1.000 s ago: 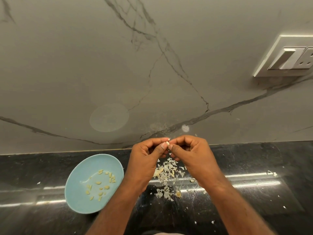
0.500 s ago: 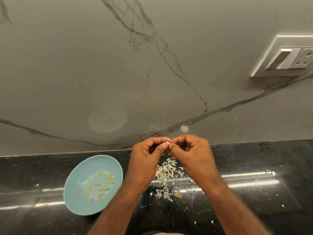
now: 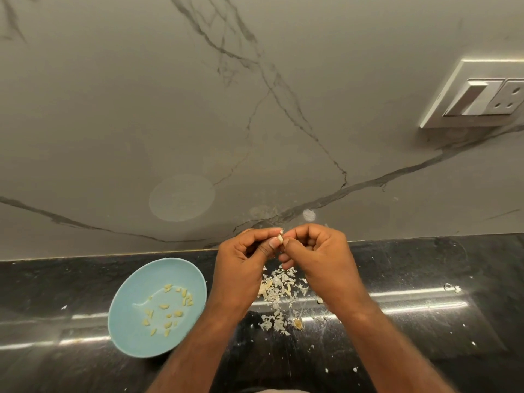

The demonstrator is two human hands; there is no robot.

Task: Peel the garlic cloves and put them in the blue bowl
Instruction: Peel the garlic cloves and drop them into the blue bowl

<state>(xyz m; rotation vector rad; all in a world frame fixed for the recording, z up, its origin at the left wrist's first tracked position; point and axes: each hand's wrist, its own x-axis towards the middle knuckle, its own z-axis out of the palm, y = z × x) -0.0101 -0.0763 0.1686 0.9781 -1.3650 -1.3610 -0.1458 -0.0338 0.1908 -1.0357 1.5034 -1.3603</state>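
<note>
My left hand [image 3: 241, 265] and right hand [image 3: 320, 259] meeting knuckle to knuckle, raised in front of me. Fingers of both curling inward, tips pressing together at centre, pinching small pale garlic clove [image 3: 280, 238] between them. Left thumb lying flat, nail facing up. Right thumb tip pointing toward left. Lower right fingers tucking under palm. Both forearms bare, angling in from bottom, wrists straight.

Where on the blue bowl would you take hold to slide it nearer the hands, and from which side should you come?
Grip the blue bowl at its bare rim on the side nearest the left hand, probably coming from above with fingers over the edge. The wall is shallow and flared, the peeled cloves lie in the middle, and that rim is closest.
</note>
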